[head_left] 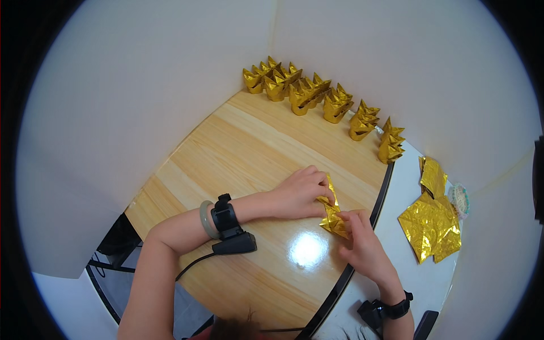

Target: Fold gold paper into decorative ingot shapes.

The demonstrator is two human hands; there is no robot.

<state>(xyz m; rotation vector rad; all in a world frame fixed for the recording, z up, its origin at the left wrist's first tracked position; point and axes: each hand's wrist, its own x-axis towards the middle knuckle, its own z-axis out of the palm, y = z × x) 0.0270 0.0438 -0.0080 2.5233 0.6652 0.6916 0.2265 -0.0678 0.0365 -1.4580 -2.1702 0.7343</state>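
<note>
A small sheet of gold foil paper [332, 211], partly folded, lies on the wooden tabletop between my hands. My left hand [303, 192] rests over its far part, with bent fingers pressing the foil. From the right, my right hand [362, 241] pinches the foil's near part between thumb and fingers. My fingers hide some of the folds. Along the far edge of the table stand several folded gold paper ingots [309, 93], some nested in rows.
On the white surface at right lie flat gold foil sheets [430, 226] and a folded gold stack [433, 177]. A pale beaded ring [459, 201] sits beside them. Pale walls enclose the table [226, 147]. A black cable [195, 264] runs from the device on my left wrist.
</note>
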